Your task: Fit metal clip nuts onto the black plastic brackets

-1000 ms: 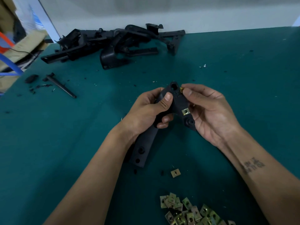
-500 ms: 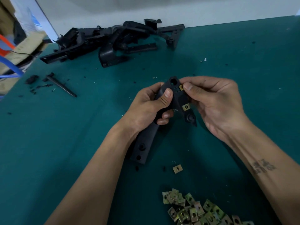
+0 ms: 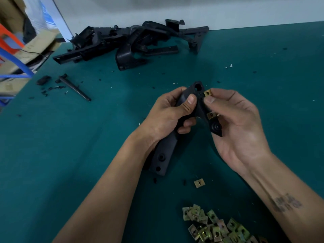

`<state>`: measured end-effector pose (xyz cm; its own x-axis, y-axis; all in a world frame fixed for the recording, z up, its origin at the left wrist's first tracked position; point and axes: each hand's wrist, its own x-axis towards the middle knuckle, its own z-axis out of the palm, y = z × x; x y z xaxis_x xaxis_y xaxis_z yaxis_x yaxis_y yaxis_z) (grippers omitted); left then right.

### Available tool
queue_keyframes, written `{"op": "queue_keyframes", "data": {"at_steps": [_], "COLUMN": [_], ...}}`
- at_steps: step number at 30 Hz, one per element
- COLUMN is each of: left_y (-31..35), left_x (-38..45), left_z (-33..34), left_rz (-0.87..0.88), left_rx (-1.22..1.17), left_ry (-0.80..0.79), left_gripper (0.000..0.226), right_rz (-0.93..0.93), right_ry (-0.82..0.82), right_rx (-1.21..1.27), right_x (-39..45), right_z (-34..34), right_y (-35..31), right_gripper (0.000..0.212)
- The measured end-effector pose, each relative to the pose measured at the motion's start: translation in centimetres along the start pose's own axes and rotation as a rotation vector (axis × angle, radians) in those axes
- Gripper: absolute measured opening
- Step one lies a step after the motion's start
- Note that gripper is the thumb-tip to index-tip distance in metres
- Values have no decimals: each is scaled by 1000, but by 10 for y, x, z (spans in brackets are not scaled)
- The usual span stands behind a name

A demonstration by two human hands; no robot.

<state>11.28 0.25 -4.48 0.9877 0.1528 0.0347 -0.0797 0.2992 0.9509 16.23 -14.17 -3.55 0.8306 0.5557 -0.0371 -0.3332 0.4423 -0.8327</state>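
A black plastic bracket [image 3: 188, 120], held tilted above the table, carries one brass-coloured clip nut [image 3: 211, 115], another [image 3: 207, 93] at its upper tab.

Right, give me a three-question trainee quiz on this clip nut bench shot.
1. True or false: the left hand grips the black bracket.
2. Which is the right hand pinching at the bracket's top? A) a screw B) a clip nut C) a black rod
3. Fill in: the loose pile of clip nuts lies ____ the person than the heap of black parts.

Key: 1 true; 2 B; 3 nearer to.
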Motion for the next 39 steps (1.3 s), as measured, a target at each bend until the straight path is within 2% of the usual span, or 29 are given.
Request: {"op": "queue_keyframes", "data": {"at_steps": [2,4,6,11,14,16,19,21,24,25,27,30,32,35,39], "left_y": [0,-1,-1,-2,-1,-1,1,3,6,7,11,16,16,9,-23], "left_x": [1,1,1,2,0,0,1,0,0,1,1,-6,-14,-25,-43], "left_z": [-1,-2,-3,-2,-2,-1,2,4,6,8,14,31,52,97,180], "left_rz": [14,28,35,22,18,21,31,64,154,167,172,183,170,120,-5], "left_rx": [24,42,39,35,8,1,-24,-75,-237,-303,-330,-262,-240,-187,138], "left_ry": [-9,-12,-9,-5,11,34,108,153,334,419,583,680,599,340,-76], "left_gripper": [23,17,15,28,41,39,31,33,37,38,41,55,56,36,20], "right_rz": [-54,-84,-90,-95,-65,-37,-19,-36,-82,-89,-60,29,43,-73,-209], "right_ry": [-1,-4,-24,-48,-118,-190,-289,-271,-133,-131,-214,-243,-173,40,352], "right_rx": [-101,-183,-202,-198,-176,-161,-146,-154,-425,-553,-738,-733,-594,-433,-292], "right_x": [1,2,3,1,4,6,6,7,4,2,-5,-22,-38,-71,-138], "right_z": [-1,-2,-3,-1,-6,-11,-13,-9,-3,-1,3,4,-4,-25,-74], "right_y": [5,7,7,8,5,3,6,11,12,10,7,-2,-9,-30,-66], "right_gripper": [45,51,50,42,45,45,51,52,33,25,22,11,3,15,16]}}
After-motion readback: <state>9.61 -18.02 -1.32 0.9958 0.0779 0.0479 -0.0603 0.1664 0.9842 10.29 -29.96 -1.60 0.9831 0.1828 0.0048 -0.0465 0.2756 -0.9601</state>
